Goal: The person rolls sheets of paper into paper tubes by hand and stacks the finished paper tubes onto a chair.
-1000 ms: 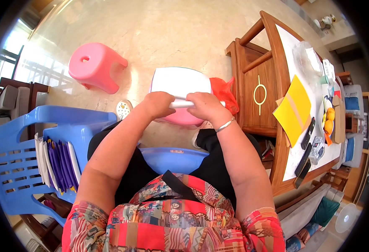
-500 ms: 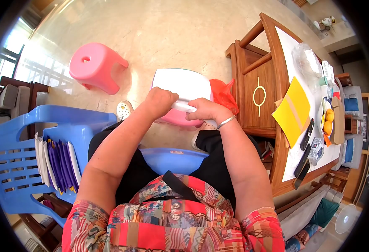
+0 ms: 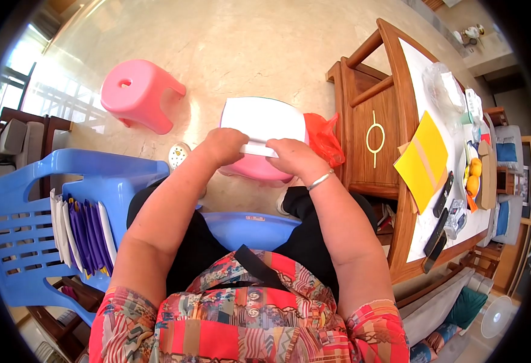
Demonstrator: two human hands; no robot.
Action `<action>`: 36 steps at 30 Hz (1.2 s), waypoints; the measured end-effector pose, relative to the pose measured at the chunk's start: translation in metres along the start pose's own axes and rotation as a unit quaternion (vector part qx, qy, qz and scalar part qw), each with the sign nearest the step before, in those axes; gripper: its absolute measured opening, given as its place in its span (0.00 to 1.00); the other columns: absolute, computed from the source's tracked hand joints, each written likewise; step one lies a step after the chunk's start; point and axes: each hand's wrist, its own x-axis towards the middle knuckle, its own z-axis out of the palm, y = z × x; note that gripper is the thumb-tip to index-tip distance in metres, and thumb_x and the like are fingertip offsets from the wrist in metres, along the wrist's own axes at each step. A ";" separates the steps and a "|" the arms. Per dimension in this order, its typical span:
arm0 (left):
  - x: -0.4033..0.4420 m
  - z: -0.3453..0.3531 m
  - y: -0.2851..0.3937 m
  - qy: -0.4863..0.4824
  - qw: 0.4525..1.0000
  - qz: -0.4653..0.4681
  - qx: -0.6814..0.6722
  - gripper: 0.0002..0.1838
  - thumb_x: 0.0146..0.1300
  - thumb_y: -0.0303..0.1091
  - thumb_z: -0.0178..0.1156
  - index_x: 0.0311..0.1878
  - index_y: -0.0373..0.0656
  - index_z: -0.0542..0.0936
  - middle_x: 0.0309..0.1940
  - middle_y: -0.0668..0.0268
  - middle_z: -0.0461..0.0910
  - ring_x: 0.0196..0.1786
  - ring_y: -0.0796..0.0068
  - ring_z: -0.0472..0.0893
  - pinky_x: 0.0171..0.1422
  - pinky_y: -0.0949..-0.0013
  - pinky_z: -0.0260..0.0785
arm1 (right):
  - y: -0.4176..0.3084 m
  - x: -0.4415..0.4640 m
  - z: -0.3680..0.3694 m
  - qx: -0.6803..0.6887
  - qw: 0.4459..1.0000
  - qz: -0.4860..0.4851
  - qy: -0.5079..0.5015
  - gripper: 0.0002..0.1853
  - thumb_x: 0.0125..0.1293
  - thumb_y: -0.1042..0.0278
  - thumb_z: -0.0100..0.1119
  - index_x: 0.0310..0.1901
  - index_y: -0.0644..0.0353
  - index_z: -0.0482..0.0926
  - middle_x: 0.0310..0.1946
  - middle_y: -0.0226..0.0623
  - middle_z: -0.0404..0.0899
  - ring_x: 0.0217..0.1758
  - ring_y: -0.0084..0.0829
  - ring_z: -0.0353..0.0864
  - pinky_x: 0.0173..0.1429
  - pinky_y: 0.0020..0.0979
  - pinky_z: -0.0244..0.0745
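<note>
A white sheet [image 3: 264, 118] with a thin purple edge lies on a pink stool [image 3: 258, 170] in front of my knees. Its near edge is turned up into a narrow white strip [image 3: 258, 150]. My left hand [image 3: 226, 146] grips the left end of this strip with closed fingers. At the strip's right end, my right hand [image 3: 296, 158], with a bangle on the wrist, pinches it too. Both sets of fingertips are partly hidden. Whether the sheet is paper or cloth I cannot tell.
A red plastic bag [image 3: 325, 139] is right of the stool. Folded purple and white pieces [image 3: 87, 236] hang on a blue chair [image 3: 23, 242]. Another pink stool [image 3: 135, 91] stands ahead left. The wooden table [image 3: 371, 136] at right bears a yellow sheet [image 3: 423, 163], remotes and fruit.
The strip at the near edge has gone from slanted and crumpled to straight and level. My hands have shifted slightly, still holding its two ends.
</note>
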 end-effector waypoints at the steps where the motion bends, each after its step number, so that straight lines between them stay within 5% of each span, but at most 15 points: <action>1: 0.001 0.000 0.002 0.030 0.999 -0.003 0.028 0.07 0.59 0.35 0.68 0.39 0.46 0.86 0.36 0.58 0.88 0.41 0.54 0.88 0.48 0.53 0.80 | 0.001 -0.002 -0.001 0.048 0.999 0.005 -0.020 0.16 0.68 0.61 0.62 0.51 0.62 0.84 0.46 0.55 0.87 0.51 0.52 0.86 0.57 0.47 0.80; 7: 0.005 -0.003 0.012 0.034 0.997 0.019 0.065 0.09 0.63 0.34 0.65 0.46 0.50 0.88 0.41 0.60 0.90 0.47 0.57 0.89 0.54 0.54 0.81 | 0.002 -0.006 -0.010 0.156 0.986 0.041 -0.048 0.16 0.69 0.60 0.61 0.51 0.61 0.83 0.46 0.54 0.87 0.51 0.53 0.86 0.57 0.47 0.80; 10: 0.000 0.001 0.009 -0.002 0.999 0.006 -0.033 0.09 0.63 0.34 0.65 0.45 0.51 0.88 0.41 0.59 0.90 0.47 0.56 0.89 0.53 0.53 0.81 | 0.000 0.001 -0.003 -0.040 0.998 -0.031 0.041 0.15 0.69 0.62 0.59 0.51 0.61 0.83 0.46 0.54 0.87 0.51 0.54 0.86 0.57 0.48 0.80; 13: 0.002 0.002 0.002 -0.062 0.996 0.004 -0.056 0.12 0.60 0.38 0.66 0.46 0.49 0.88 0.40 0.56 0.89 0.46 0.51 0.88 0.52 0.52 0.80 | -0.002 0.008 0.007 -0.069 0.997 -0.018 0.028 0.15 0.68 0.64 0.58 0.52 0.60 0.83 0.46 0.53 0.87 0.50 0.54 0.86 0.56 0.47 0.80; 19: 0.002 -0.003 0.013 -0.016 0.999 0.035 -0.016 0.10 0.62 0.37 0.65 0.45 0.49 0.88 0.40 0.55 0.88 0.47 0.52 0.87 0.53 0.51 0.79 | 0.002 0.000 0.006 0.153 0.982 0.070 -0.083 0.16 0.66 0.60 0.64 0.50 0.59 0.84 0.46 0.51 0.88 0.50 0.51 0.87 0.56 0.46 0.81; 22: -0.001 -0.005 0.011 -0.013 0.999 0.027 -0.034 0.10 0.62 0.36 0.65 0.45 0.48 0.88 0.38 0.54 0.88 0.46 0.51 0.87 0.52 0.50 0.79 | 0.018 -0.006 -0.005 0.038 0.999 0.015 -0.027 0.17 0.65 0.58 0.64 0.50 0.59 0.84 0.44 0.50 0.88 0.50 0.50 0.87 0.56 0.45 0.81; 28: -0.002 -0.037 -0.009 0.052 0.982 -0.107 -0.148 0.12 0.64 0.41 0.66 0.45 0.44 0.87 0.37 0.50 0.87 0.44 0.45 0.86 0.50 0.49 0.77 | 0.056 -0.022 -0.064 0.057 0.933 0.263 0.239 0.18 0.63 0.61 0.66 0.54 0.55 0.85 0.44 0.46 0.87 0.50 0.47 0.87 0.54 0.42 0.81; 29: 0.000 -0.038 -0.011 0.069 0.967 -0.102 -0.225 0.14 0.64 0.43 0.67 0.43 0.41 0.87 0.34 0.48 0.86 0.39 0.46 0.86 0.47 0.52 0.76 | 0.068 -0.017 -0.063 0.103 0.921 0.251 0.279 0.19 0.64 0.62 0.69 0.56 0.56 0.83 0.45 0.41 0.88 0.51 0.40 0.88 0.53 0.39 0.81; 32: 0.010 -0.025 -0.003 0.124 0.908 -0.067 -0.395 0.16 0.65 0.45 0.70 0.42 0.40 0.87 0.28 0.62 0.85 0.34 0.72 0.83 0.42 0.61 0.75 | 0.061 -0.006 -0.050 0.473 0.837 0.072 0.265 0.22 0.66 0.67 0.72 0.60 0.61 0.80 0.46 0.36 0.86 0.50 0.30 0.86 0.55 0.31 0.80; 36: 0.002 -0.028 0.038 0.055 0.865 -0.059 -0.495 0.15 0.67 0.44 0.71 0.48 0.43 0.87 0.32 0.69 0.84 0.31 0.81 0.79 0.37 0.70 0.73 | -0.006 -0.002 -0.050 0.641 0.731 -0.079 0.221 0.28 0.67 0.67 0.74 0.65 0.64 0.74 0.54 0.39 0.84 0.58 0.32 0.84 0.65 0.36 0.79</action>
